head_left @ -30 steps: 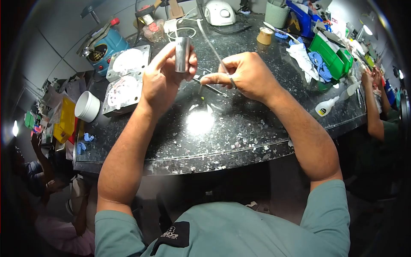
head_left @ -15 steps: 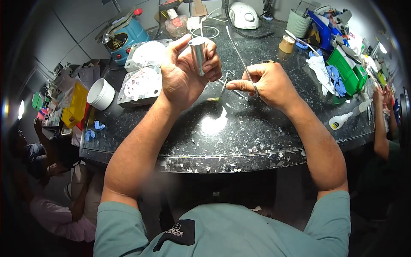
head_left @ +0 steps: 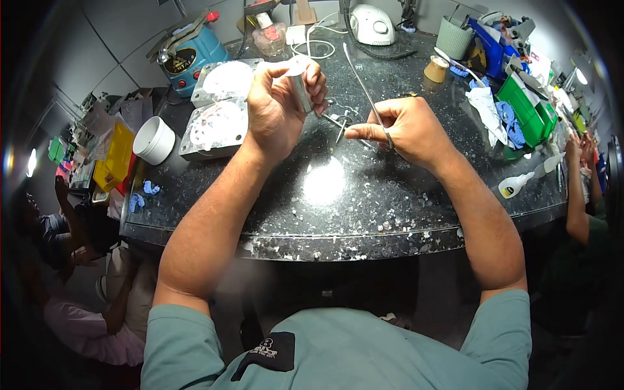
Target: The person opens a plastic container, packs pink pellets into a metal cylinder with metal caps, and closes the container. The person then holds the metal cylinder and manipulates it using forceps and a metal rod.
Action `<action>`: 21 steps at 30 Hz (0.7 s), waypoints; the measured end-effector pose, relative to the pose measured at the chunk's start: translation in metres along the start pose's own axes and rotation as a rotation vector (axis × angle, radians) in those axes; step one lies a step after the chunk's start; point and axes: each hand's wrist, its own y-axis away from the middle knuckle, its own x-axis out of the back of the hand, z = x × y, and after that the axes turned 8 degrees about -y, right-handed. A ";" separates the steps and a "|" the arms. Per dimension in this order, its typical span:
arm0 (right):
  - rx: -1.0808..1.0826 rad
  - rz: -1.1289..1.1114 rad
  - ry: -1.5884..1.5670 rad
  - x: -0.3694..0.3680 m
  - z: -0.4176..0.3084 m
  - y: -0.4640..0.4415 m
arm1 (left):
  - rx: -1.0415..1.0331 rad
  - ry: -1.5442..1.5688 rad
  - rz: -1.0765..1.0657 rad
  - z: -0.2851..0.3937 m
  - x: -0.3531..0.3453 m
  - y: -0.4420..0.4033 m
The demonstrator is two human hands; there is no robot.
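My left hand (head_left: 276, 104) is raised over the left middle of the table, its fingers wrapped round a shiny metal cylinder (head_left: 298, 91). The cylinder leans slightly, its top end facing up toward me. To the right, my right hand (head_left: 409, 130) is closed on a long thin metal tool (head_left: 361, 81). One end of this tool slants up and away to the left, and the other shows below my fingers. Between the two hands, small thin metal tools (head_left: 341, 125) lie crossed on the dark table; my right thumb partly hides them.
Two metal mould halves (head_left: 214, 127) with white round cavities and a white tub (head_left: 155, 141) stand left. Behind are a blue machine (head_left: 188, 65) and a white device (head_left: 372, 25). At right are a green bin (head_left: 520, 104) and a small white bottle (head_left: 515, 185). Other people sit at both sides.
My left hand has turned a little and shifted left, tilting the cylinder. A small yellow-green piece below that hand no longer shows. My right hand has barely moved.
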 end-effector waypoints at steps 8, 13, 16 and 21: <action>-0.039 -0.038 0.075 0.002 -0.009 0.001 | -0.094 -0.182 0.169 -0.001 -0.001 -0.002; 0.005 -0.018 0.025 0.000 -0.003 0.001 | -0.061 -0.177 0.148 0.001 0.004 0.000; 0.001 -0.025 0.039 0.000 -0.003 0.002 | -0.053 -0.183 0.129 0.001 0.005 0.000; -0.028 -0.028 0.058 0.001 -0.008 0.003 | -0.035 -0.230 0.108 0.001 0.003 -0.001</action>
